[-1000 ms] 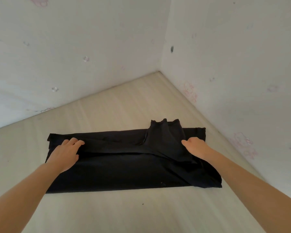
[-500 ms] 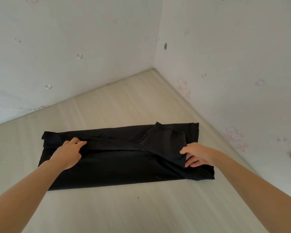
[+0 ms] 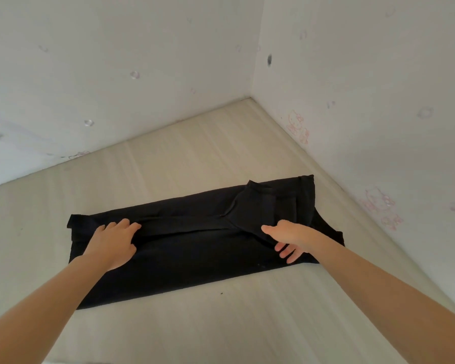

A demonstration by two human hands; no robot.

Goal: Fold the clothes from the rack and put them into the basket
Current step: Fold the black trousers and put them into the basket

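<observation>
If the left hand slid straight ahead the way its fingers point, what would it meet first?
Only more of the black garment: the left hand lies flat on it, fingers aimed toward the raised fold ridge just ahead. Past the cloth, bare surface, as far as depth shows.

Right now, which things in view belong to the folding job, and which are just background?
Part of the job:
- black garment, lying partly folded on the floor
- left hand, pressed flat on it
- right hand, gripping a fold of it

Background:
- pale floor
- white walls with pink cartoon stickers

No rack or basket is in view.
</observation>
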